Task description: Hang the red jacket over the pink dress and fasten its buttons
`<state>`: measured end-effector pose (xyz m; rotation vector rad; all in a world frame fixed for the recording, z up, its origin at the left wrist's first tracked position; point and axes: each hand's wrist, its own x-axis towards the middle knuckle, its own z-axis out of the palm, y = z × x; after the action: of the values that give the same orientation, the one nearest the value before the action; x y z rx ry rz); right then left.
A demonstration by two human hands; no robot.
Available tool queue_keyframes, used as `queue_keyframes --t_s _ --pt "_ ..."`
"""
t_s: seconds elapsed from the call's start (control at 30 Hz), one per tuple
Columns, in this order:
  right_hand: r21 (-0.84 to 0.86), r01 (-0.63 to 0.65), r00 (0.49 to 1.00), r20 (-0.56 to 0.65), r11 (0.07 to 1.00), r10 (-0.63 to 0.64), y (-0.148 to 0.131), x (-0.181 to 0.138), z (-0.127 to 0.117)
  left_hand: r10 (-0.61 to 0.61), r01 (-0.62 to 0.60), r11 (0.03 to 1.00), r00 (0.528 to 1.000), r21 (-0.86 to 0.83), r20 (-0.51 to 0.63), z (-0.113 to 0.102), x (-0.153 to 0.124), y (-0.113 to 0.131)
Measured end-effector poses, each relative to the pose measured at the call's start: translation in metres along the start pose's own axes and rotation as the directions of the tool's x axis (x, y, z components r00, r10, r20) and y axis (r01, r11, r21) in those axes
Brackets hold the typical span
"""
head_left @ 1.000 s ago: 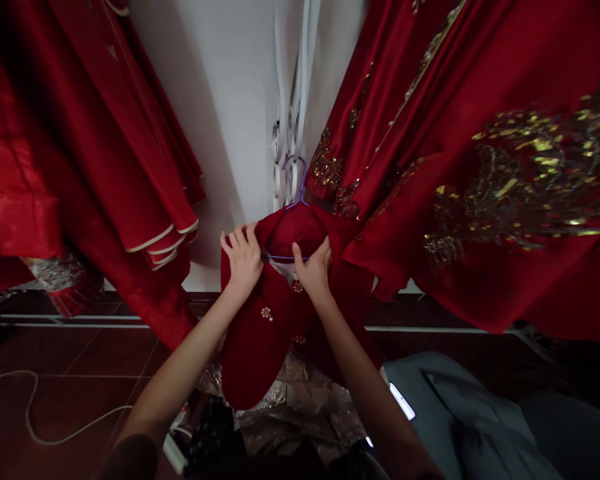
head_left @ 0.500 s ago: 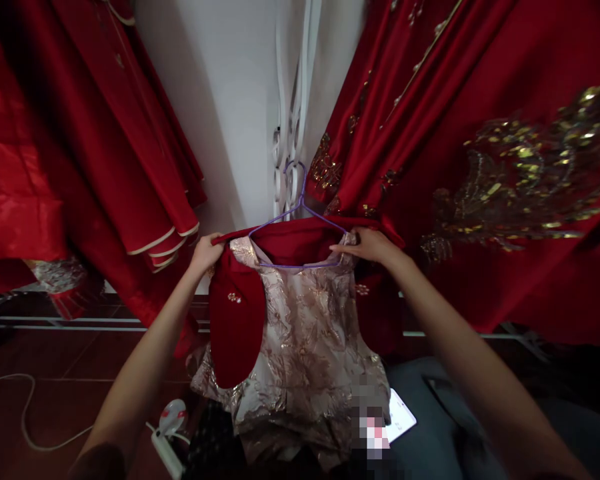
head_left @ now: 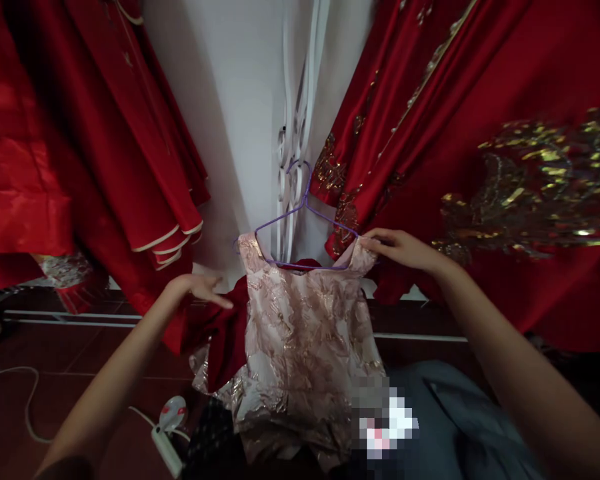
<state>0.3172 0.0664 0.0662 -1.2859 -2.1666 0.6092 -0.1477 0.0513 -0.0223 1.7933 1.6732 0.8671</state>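
A pale pink brocade dress [head_left: 305, 333] with gold floral texture hangs on a purple wire hanger [head_left: 307, 200], facing me. My right hand [head_left: 405, 250] is closed on its right shoulder strap, at the hanger's end. My left hand [head_left: 200, 288] is apart from the left strap, fingers stretched out and thumb spread, beside a dark red garment [head_left: 227, 340]. This red garment lies bunched behind the dress, showing at its left side and a little at the neckline; the rest is hidden.
Red garments [head_left: 145, 167] hang on the left, and red gowns with gold sequins [head_left: 530, 173] on the right. A white scrolled metal stand [head_left: 290, 180] is against the wall behind the hanger. A white power strip [head_left: 167, 450] with a cable is on the tiled floor.
The red garment, earlier stretched behind the dress's shoulders between both hands, has dropped lower and crumpled. My left hand has let go and moved down; my right hand has shifted slightly right.
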Motion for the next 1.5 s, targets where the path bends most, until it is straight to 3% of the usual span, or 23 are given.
queue_keyframes --t_s 0.03,0.13,0.2,0.3,0.4,0.53,0.6,0.67,0.77,0.9,0.97,1.03,1.1,1.17,1.33,1.4,1.5 --pt "-0.008 0.004 0.999 -0.036 1.000 -0.004 0.003 0.000 0.003 0.074 -0.076 0.996 0.996 0.053 0.044 0.001 0.008 0.009" --pt "-0.033 0.001 0.992 -0.130 0.999 -0.005 0.008 0.000 0.011 0.369 -0.364 0.926 0.929 0.097 -0.039 0.008 0.033 0.044" --pt "-0.026 0.019 0.984 -0.177 0.999 -0.023 0.010 -0.002 0.016 0.442 -0.439 0.890 0.897 0.121 0.002 0.013 0.043 0.061" --pt "0.027 0.025 0.963 -0.269 0.999 -0.017 0.016 -0.003 0.020 0.464 -0.467 0.869 0.884 0.166 0.054 0.018 0.047 0.069" --pt "0.057 -0.013 0.925 -0.379 0.998 0.034 0.027 -0.005 0.020 0.508 -0.501 0.852 0.861 0.149 -0.009 0.017 0.042 0.063" --pt "-0.058 -0.227 0.817 -0.555 0.972 0.158 0.049 -0.023 0.020 0.477 -0.457 0.874 0.871 0.163 -0.118 0.007 0.034 0.044" --pt "-0.118 -0.345 0.785 -0.580 0.931 0.217 0.060 -0.039 0.026 0.436 -0.398 0.887 0.889 0.235 -0.141 0.002 0.027 0.028" --pt "-0.158 -0.365 0.813 -0.534 0.917 0.232 0.066 -0.056 0.039 0.390 -0.343 0.884 0.915 0.317 -0.099 0.001 0.018 0.011" --pt "-0.152 -0.251 0.908 -0.381 0.956 0.178 0.059 -0.074 0.069 0.353 -0.355 0.847 0.932 0.396 0.081 0.013 0.000 -0.003" --pt "-0.190 -0.134 0.949 -0.308 0.973 0.071 0.014 -0.070 0.100 0.475 -0.527 0.747 0.850 0.404 0.230 0.041 -0.016 0.032" --pt "-0.290 -0.094 0.940 -0.342 0.952 -0.011 -0.011 -0.060 0.100 0.605 -0.643 0.645 0.760 0.414 0.239 0.055 -0.015 0.062" --pt "-0.389 -0.103 0.887 -0.452 0.916 -0.093 -0.027 -0.050 0.090 0.721 -0.743 0.518 0.646 0.423 0.252 0.068 -0.008 0.085" --pt "-0.434 -0.132 0.801 -0.576 0.891 -0.161 -0.030 -0.043 0.075 0.770 -0.751 0.457 0.602 0.476 0.212 0.082 -0.001 0.095" --pt "-0.436 -0.153 0.739 -0.647 0.887 -0.190 -0.021 -0.041 0.061 0.767 -0.730 0.432 0.606 0.530 0.210 0.097 0.004 0.091" --pt "-0.383 -0.307 0.680 -0.729 0.871 -0.081 0.019 -0.056 0.042 0.738 -0.632 0.458 0.662 0.626 0.129 0.131 -0.012 0.068" --pt "-0.398 -0.375 0.634 -0.769 0.837 -0.081 0.030 -0.063 0.039 0.746 -0.618 0.471 0.660 0.629 0.090 0.135 -0.024 0.066" --pt "-0.415 -0.416 0.604 -0.791 0.809 -0.095 0.038 -0.070 0.034 0.755 -0.602 0.481 0.654 0.638 0.048 0.130 -0.038 0.068"
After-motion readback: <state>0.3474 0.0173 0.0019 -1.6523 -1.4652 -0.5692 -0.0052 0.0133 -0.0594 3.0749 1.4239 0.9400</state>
